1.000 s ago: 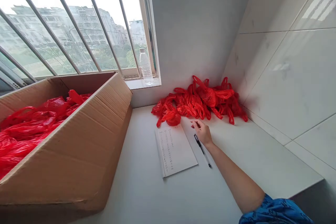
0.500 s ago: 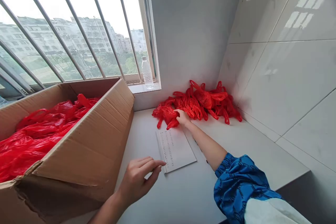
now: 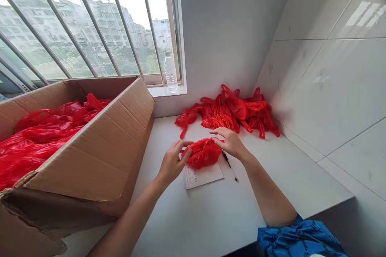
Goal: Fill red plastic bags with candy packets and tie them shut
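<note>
A crumpled red plastic bag (image 3: 203, 153) lies over the upper part of a white notebook (image 3: 206, 176) with handwritten lines. My left hand (image 3: 175, 160) has its fingers and thumb closed about the bag's left end. At the bag's right end is my right hand (image 3: 230, 143), its thumb at the edge of the plastic and its fingers stretched out apart from the thumb. Beside the notebook, below my right hand, lies a pen (image 3: 230, 164) with a dark grip and a clear barrel. Farther back, a heap of red plastic bags (image 3: 235, 110) rests against the wall.
On the left stands a big open cardboard box (image 3: 99, 160) holding more red plastic bags (image 3: 51, 132). A clear bottle (image 3: 170, 73) is on the sill of the barred window. The white tabletop (image 3: 193, 221) meets a tiled wall (image 3: 337, 88) at right.
One red bag has come away from the heap toward me, onto the notebook. My right hand has drawn back with it, and my left hand has moved forward to it. The pen now shows more.
</note>
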A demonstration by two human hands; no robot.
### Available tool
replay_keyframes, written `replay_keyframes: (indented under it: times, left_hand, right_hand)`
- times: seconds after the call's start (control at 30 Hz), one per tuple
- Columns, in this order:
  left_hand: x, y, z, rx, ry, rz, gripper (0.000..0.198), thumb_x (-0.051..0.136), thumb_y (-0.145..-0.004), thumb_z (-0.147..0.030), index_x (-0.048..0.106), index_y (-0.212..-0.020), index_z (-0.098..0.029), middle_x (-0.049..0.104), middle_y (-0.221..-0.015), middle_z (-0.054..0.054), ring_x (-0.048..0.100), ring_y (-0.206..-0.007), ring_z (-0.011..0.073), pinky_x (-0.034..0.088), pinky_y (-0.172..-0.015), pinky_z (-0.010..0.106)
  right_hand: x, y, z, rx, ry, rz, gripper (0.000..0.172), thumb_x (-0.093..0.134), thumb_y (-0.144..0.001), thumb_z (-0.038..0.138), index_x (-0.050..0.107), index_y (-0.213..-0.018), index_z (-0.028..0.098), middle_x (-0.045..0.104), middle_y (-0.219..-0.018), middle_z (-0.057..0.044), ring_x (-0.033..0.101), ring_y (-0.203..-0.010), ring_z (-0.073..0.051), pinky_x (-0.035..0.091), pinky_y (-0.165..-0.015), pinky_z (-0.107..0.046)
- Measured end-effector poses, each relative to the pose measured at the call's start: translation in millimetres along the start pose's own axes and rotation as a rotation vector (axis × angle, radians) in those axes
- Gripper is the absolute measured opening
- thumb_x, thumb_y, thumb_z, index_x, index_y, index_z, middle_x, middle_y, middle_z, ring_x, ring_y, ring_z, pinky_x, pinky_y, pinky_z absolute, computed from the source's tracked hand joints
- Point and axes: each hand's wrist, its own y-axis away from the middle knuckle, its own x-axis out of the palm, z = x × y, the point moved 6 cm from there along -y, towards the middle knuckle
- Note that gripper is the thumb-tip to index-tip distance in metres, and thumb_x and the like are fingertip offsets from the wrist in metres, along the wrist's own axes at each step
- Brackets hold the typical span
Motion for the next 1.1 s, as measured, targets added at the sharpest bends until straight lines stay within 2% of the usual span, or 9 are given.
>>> replay_keyframes:
  times: [0.13, 0.23, 0.33, 0.47, 0.63, 0.73, 0.83, 0.93, 1.1]
  left_hand:
    - [29.1, -27, 14, 0.061, -0.145, 0.045, 0.026, 0.047, -0.098, -0.029, 0.063, -0.119, -0.028, 0.062, -0.128, 0.003, 0.059, -0.116, 0.0206, 0.051, -0.092, 0.033]
    - [50.0, -40, 23, 0.053, -0.243, 0.143, 0.032, 0.05, -0.096, -0.029, 0.06, -0.126, -0.03, 0.063, -0.127, 0.002, 0.063, -0.107, 0.02, 0.051, -0.085, 0.032]
    - [59.7, -41, 27, 0.063, -0.322, 0.188, 0.026, 0.054, -0.094, -0.027, 0.065, -0.117, -0.029, 0.069, -0.107, 0.001, 0.064, -0.098, 0.02, 0.049, -0.077, 0.029]
    - [43.1, -38, 32, 0.036, -0.295, 0.119, 0.021, 0.049, -0.095, -0.026, 0.07, -0.102, -0.027, 0.067, -0.095, 0.0, 0.064, -0.085, 0.0162, 0.046, -0.071, 0.025]
    - [-10.9, -39, 41, -0.125, -0.375, -0.004, 0.024, 0.046, -0.096, -0.03, 0.069, -0.105, -0.029, 0.068, -0.098, -0.001, 0.063, -0.08, 0.0157, 0.041, -0.063, 0.026]
    - [-29.9, -37, 50, -0.253, -0.511, 0.052, 0.027, 0.045, -0.096, -0.031, 0.066, -0.113, -0.03, 0.069, -0.098, 0.001, 0.063, -0.086, 0.0203, 0.04, -0.059, 0.028]
    - [-25.9, -37, 45, -0.153, -0.543, 0.085, 0.031, 0.044, -0.096, -0.028, 0.061, -0.122, -0.028, 0.068, -0.113, 0.004, 0.06, -0.106, 0.0246, 0.046, -0.071, 0.032]
    - [-2.1, -36, 31, 0.09, -0.493, 0.142, 0.038, 0.052, -0.094, -0.028, 0.056, -0.131, -0.028, 0.056, -0.137, 0.005, 0.053, -0.123, 0.0258, 0.047, -0.091, 0.037]
    - [20.3, -34, 23, 0.18, -0.498, 0.164, 0.021, 0.053, -0.094, -0.028, 0.067, -0.111, -0.026, 0.071, -0.106, 0.003, 0.064, -0.097, 0.0231, 0.046, -0.081, 0.035]
  right_hand:
    - [3, 9, 11, 0.091, 0.093, -0.154, 0.021, 0.048, -0.098, 0.029, 0.066, -0.105, 0.021, 0.072, -0.099, -0.005, 0.066, -0.088, -0.019, 0.048, -0.079, -0.031]
    - [28, 12, 10, 0.192, 0.174, -0.078, 0.022, 0.055, -0.096, 0.036, 0.064, -0.106, 0.019, 0.071, -0.103, -0.006, 0.067, -0.085, -0.021, 0.048, -0.07, -0.029]
    - [47, 12, 6, 0.22, 0.183, -0.026, 0.019, 0.061, -0.092, 0.028, 0.062, -0.108, 0.019, 0.069, -0.107, -0.007, 0.068, -0.091, -0.022, 0.048, -0.072, -0.03]
    - [43, 9, 5, 0.157, -0.029, -0.015, 0.016, 0.058, -0.09, 0.017, 0.062, -0.105, 0.021, 0.071, -0.099, -0.003, 0.067, -0.088, -0.017, 0.049, -0.077, -0.028]
    - [-1, 15, -19, 0.249, -0.194, -0.117, 0.023, 0.056, -0.087, 0.018, 0.063, -0.108, 0.023, 0.07, -0.091, 0.0, 0.066, -0.083, -0.015, 0.05, -0.077, -0.028]
    - [-10, 20, -29, 0.269, -0.198, 0.012, 0.022, 0.055, -0.087, 0.019, 0.065, -0.105, 0.023, 0.07, -0.095, -0.001, 0.066, -0.087, -0.016, 0.05, -0.075, -0.028]
    - [-2, 22, -21, 0.198, -0.139, 0.155, 0.019, 0.06, -0.086, 0.026, 0.066, -0.104, 0.023, 0.068, -0.105, -0.003, 0.064, -0.094, -0.018, 0.049, -0.078, -0.03]
    - [10, 17, -4, 0.153, -0.018, 0.074, 0.026, 0.064, -0.086, 0.046, 0.065, -0.096, 0.021, 0.067, -0.102, -0.005, 0.061, -0.096, -0.021, 0.045, -0.085, -0.034]
    - [32, 9, 16, 0.11, 0.13, -0.122, 0.029, 0.061, -0.089, 0.049, 0.063, -0.087, 0.02, 0.065, -0.08, -0.002, 0.058, -0.082, -0.019, 0.036, -0.089, -0.037]
